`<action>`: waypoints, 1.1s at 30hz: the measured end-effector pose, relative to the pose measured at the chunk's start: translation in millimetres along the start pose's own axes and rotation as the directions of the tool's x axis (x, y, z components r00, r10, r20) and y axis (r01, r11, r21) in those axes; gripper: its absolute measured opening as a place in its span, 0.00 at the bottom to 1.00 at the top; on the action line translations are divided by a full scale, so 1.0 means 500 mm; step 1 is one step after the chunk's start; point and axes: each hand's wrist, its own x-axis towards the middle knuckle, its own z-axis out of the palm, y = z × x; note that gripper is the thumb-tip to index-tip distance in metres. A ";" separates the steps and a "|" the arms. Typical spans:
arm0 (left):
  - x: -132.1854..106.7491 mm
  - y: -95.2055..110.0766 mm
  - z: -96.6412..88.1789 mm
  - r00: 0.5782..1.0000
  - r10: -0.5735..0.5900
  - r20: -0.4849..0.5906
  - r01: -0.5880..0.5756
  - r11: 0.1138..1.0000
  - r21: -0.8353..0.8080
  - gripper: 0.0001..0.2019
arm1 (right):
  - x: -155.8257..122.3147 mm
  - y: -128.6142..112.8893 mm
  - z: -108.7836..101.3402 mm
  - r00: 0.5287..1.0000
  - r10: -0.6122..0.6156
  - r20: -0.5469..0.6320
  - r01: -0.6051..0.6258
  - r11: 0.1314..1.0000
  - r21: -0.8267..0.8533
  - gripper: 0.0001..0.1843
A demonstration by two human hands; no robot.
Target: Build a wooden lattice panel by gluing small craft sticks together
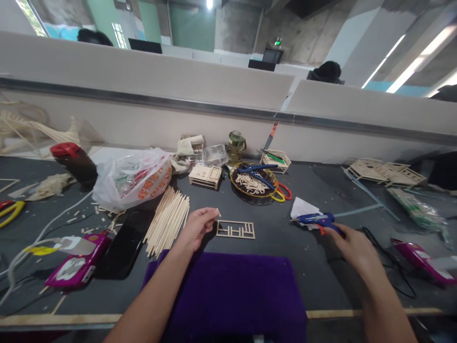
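Note:
My left hand (pixel 200 226) is closed in a pinch, with a small piece of wooden stick (pixel 219 213) showing at the fingertips. Just right of those fingers, a flat rectangular stick frame (pixel 235 236) with several inner bars lies on the dark table. My right hand (pixel 352 245) is closed on the handle of a blue glue gun (pixel 316 219) with an orange trigger. The gun's nozzle points left, over a crumpled white paper (pixel 303 208). A bundle of long wooden sticks (pixel 167 221) lies left of my left hand.
Behind the frame stands a round basket (pixel 233 183) of short stick pieces, with pliers (pixel 259 174) on it. A plastic bag (pixel 134 178), dark bottle (pixel 76 164) and black phone (pixel 124 245) are at left. Purple cloth (pixel 232 290) covers the front edge. A cable (pixel 392 267) lies right.

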 end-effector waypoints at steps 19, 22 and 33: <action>-0.001 0.000 0.001 1.000 -0.005 0.017 0.005 1.000 0.004 0.16 | -0.010 -0.004 0.001 1.000 0.029 0.005 -0.027 0.977 -0.214 0.35; 0.000 -0.001 0.002 1.000 -0.008 0.013 0.008 1.000 0.003 0.17 | -0.022 -0.014 0.003 0.998 -0.060 0.029 0.063 0.988 -0.139 0.34; -0.002 0.003 0.003 1.000 0.006 0.008 -0.006 1.000 -0.007 0.16 | -0.037 -0.090 -0.025 0.997 -0.036 -0.075 0.037 0.999 0.017 0.35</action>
